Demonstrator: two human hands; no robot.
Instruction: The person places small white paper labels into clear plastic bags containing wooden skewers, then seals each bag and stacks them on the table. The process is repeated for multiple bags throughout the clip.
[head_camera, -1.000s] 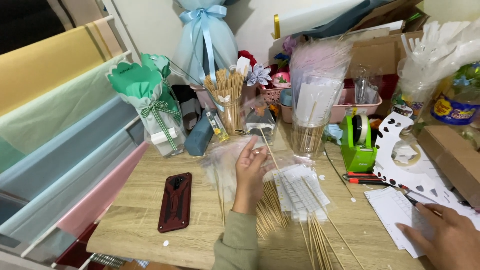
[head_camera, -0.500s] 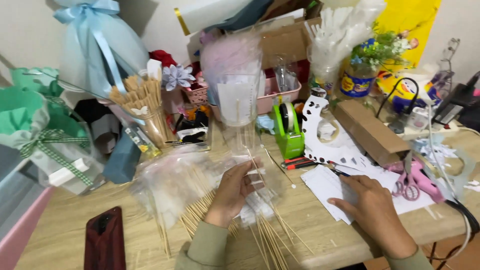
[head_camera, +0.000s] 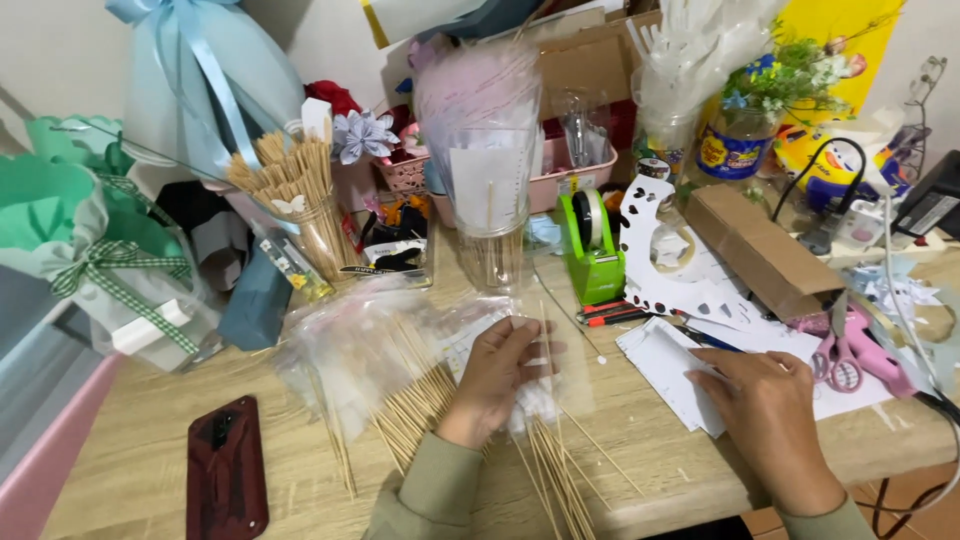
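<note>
Wooden skewers (head_camera: 440, 410) are lying fanned across the tabletop (head_camera: 130, 460) under a crinkled clear plastic bag (head_camera: 350, 350) — the left hand (head_camera: 495, 375) is pinching one upright skewer with its clear wrap, while the right hand (head_camera: 765, 410) is pressing flat and open on white paper sheets (head_camera: 670, 360). A green tape dispenser (head_camera: 592, 250) and a long brown cardboard box (head_camera: 760, 250) are sitting behind; a dark red phone (head_camera: 227, 475) is lying left. Since half a second ago, the right hand has been sliding further onto the sheets.
</note>
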